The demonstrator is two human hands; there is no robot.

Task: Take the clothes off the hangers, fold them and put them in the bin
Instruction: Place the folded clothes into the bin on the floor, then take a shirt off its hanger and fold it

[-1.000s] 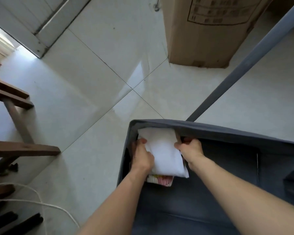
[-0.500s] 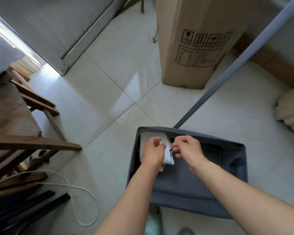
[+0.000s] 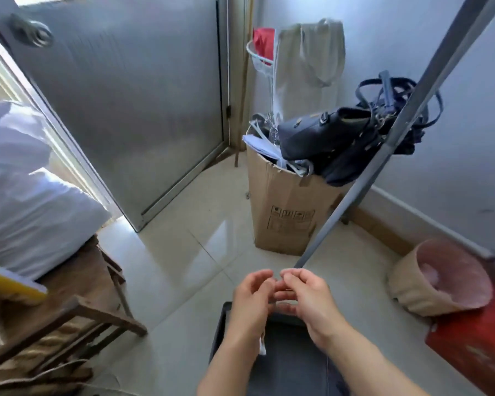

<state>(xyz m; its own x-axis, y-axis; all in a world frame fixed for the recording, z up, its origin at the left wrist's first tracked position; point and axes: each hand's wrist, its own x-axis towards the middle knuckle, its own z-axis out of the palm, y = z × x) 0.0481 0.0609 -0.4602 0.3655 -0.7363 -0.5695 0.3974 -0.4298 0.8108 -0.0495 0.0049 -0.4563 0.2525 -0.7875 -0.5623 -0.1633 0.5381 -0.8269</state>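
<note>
The bin is mostly hidden beneath both forearms; left hand and right hand hover loosely curled, holding nothing.

Pale tiled floor carries the dark bin and a cardboard box.

You've got a tall cardboard box on the tile floor, dark handbags piled on its top. Grey tote bag hangs behind it. Metal door stands open at left. Wooden chair carries white bedding. Beige basket lies tipped beside a red box. Grey pole slants across.
</note>
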